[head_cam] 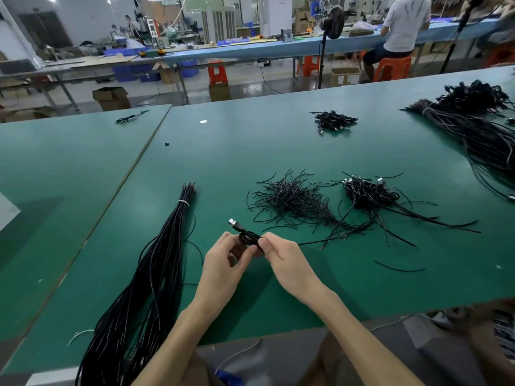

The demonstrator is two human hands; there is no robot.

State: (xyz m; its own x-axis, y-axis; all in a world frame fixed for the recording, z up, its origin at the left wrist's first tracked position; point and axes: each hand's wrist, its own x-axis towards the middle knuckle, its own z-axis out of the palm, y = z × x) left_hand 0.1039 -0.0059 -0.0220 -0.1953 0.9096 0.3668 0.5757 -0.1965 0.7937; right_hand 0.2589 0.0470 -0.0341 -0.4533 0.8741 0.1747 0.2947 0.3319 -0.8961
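Both hands, left (223, 263) and right (287, 260), fingers gripping coiled USB cable (248, 238).

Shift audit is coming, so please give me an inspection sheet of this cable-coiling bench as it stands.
Surface: green table mat, with a seam on the left.
Job's things: coiled cable with its USB plug sticking up; pile of short ties.
Clutter: stray tie; small white disc.
Hands: left hand and right hand both pinch the coiled cable.
Cables: long tied bundle on the left; pile of coiled cables; small far pile; large heap on the right.
Surroundings: seated person, orange stool, cardboard box.
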